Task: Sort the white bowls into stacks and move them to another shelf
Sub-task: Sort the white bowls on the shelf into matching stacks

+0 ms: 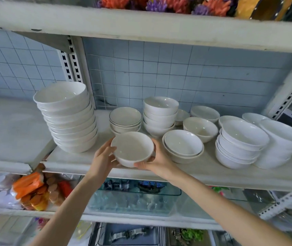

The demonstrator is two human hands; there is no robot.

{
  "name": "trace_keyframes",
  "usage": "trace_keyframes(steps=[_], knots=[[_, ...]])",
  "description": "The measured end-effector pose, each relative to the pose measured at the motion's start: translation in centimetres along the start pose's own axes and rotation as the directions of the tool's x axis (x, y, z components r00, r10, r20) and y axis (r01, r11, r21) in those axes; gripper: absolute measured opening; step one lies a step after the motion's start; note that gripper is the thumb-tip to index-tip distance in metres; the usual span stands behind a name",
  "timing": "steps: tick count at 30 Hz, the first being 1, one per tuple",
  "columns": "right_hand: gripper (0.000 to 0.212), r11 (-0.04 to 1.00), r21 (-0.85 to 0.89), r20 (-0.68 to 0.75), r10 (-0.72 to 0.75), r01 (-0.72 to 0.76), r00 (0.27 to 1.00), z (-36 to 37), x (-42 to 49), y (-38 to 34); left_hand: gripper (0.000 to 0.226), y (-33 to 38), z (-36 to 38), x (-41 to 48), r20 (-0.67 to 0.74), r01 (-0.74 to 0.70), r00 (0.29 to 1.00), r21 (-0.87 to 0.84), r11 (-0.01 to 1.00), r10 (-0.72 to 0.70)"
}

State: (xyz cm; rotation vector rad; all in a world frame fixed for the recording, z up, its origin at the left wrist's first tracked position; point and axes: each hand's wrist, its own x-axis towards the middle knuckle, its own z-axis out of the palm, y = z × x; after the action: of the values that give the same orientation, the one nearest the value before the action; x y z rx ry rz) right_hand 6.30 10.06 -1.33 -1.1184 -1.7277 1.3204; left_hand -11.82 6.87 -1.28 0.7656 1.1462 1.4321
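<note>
Both hands, left hand [104, 157] and right hand [156, 161], cup one white bowl [132, 149] at the shelf's [81, 157] near edge; next it needs a matching stack.

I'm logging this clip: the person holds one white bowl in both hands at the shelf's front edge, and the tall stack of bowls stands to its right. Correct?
Not quite. The head view shows the tall stack to the left of the white bowl, not its right. The rest holds: left hand and right hand hold it at the front edge of the shelf.
</note>
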Motion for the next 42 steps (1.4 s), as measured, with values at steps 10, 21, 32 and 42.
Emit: trace_keyframes(steps=[10,21,32,42], knots=[[0.094,1.0,-0.014,-0.015,-0.025,0.025,1.0,0.5,0.3,0.3,0.033,0.2,0.0,0.7,0.017,0.019,1.0,0.002,1.0,-0.019],[0.095,0.993,0.016,0.156,0.112,-0.116,0.981,-2.7,-1.9,-3.1,0.051,0.6,0.5,0.5,0.079,-0.276,0.959,0.474,0.836,0.272],[0.036,0.995,-0.021,-0.165,-0.102,0.1,0.981,-10.9,1.0,-5.4,0.051,5.1,5.2,3.9,0.201,-0.412,0.909,0.556,0.722,0.364],[0.103,0.997,-0.036,-0.2,0.061,-0.07,0.978,-11.5,7.5,-3.2,0.089,4.7,5.7,10.1,-0.049,-0.067,0.972,0.882,0.466,0.231]])
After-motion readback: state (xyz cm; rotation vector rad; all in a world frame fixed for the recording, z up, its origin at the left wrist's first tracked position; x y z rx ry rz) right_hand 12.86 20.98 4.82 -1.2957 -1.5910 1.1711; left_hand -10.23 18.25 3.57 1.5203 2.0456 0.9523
